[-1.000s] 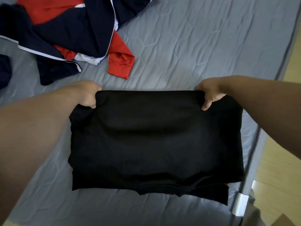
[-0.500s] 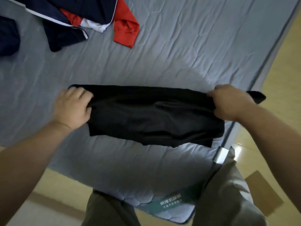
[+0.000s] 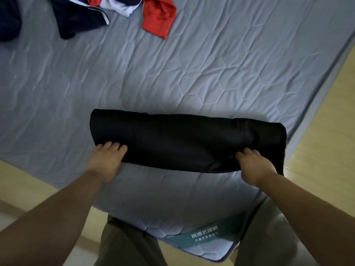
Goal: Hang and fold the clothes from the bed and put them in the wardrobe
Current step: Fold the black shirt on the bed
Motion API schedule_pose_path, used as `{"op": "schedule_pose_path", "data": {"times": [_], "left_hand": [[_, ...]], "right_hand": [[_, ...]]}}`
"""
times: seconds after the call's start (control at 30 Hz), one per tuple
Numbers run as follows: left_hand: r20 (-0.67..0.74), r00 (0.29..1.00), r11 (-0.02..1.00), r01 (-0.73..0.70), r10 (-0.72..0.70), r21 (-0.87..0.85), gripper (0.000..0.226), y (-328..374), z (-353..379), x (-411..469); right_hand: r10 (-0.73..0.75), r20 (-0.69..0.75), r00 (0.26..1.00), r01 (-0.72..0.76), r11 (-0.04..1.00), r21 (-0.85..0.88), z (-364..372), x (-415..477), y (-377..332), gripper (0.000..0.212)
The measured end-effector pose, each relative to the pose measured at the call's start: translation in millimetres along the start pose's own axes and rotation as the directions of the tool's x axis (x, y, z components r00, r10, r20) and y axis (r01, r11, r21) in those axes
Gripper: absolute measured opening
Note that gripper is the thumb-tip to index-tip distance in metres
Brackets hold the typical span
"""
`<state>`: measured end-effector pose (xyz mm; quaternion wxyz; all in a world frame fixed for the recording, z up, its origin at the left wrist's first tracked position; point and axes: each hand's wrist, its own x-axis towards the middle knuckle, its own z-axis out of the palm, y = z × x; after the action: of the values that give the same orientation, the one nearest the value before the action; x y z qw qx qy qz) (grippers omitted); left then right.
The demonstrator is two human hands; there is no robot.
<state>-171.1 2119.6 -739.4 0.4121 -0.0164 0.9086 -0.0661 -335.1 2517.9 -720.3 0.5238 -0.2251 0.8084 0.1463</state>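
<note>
Folding the black garment at the bed's near corner.

My left hand pinches the near edge of the black garment, and my right hand is clenched on that same edge. I'd keep both grips level and press the fold flat before lifting it off the bed. Farther back, the red and navy clothes lie unfolded.

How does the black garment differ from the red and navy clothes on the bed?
The black garment is folded into a neat band; the red and navy clothes lie crumpled. The black one is one colour and held by both hands, left and right; the others are untouched. Both lie on the bed.
</note>
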Motion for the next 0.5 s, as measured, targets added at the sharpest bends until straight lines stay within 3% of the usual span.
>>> {"op": "schedule_pose_path", "data": {"times": [0.07,0.1,0.13,0.17,0.2,0.23,0.27,0.3,0.4,0.5], "left_hand": [[0.102,0.990,0.994,0.103,-0.099,-0.033,0.037,19,-23,4],[0.083,0.987,0.987,0.142,-0.135,-0.080,0.022,31,-38,6],[-0.023,0.989,0.979,0.143,-0.148,-0.146,0.010,43,-53,7],[-0.220,0.965,0.973,0.099,-0.145,-0.208,0.005,55,-67,8],[-0.415,0.897,0.962,0.039,-0.152,-0.269,0.007,66,-77,12],[-0.581,0.798,0.945,-0.047,-0.159,-0.323,0.014,76,-85,19],[-0.670,0.724,0.925,-0.122,-0.166,-0.360,0.023,83,-88,28],[-0.672,0.721,0.909,-0.149,-0.169,-0.389,0.034,87,-87,39],[-0.484,0.857,0.914,-0.039,-0.176,-0.403,0.065,85,-55,67],[-0.425,0.896,0.933,-0.035,-0.130,-0.358,0.072,63,-16,77]], "right_hand": [[-0.005,0.059,0.998,0.006,1.000,-0.012,-8,2,-6,0.039],[-0.008,-0.015,1.000,0.008,1.000,0.004,-14,2,-11,0.030],[-0.018,-0.189,0.982,0.029,0.998,0.056,-18,3,-16,0.023],[-0.021,-0.441,0.897,0.075,0.992,0.105,-21,5,-22,0.019],[-0.005,-0.659,0.752,0.124,0.983,0.134,-23,7,-30,0.020],[0.023,-0.798,0.602,0.159,0.976,0.148,-26,10,-39,0.023],[0.042,-0.851,0.524,0.175,0.972,0.155,-28,17,-45,0.029],[0.047,-0.839,0.541,0.174,0.971,0.166,-28,27,-49,0.036],[0.126,-0.656,0.744,0.079,0.959,0.273,-20,59,-39,0.058],[0.125,-0.609,0.783,0.036,0.969,0.245,-2,78,-5,0.070]]}}
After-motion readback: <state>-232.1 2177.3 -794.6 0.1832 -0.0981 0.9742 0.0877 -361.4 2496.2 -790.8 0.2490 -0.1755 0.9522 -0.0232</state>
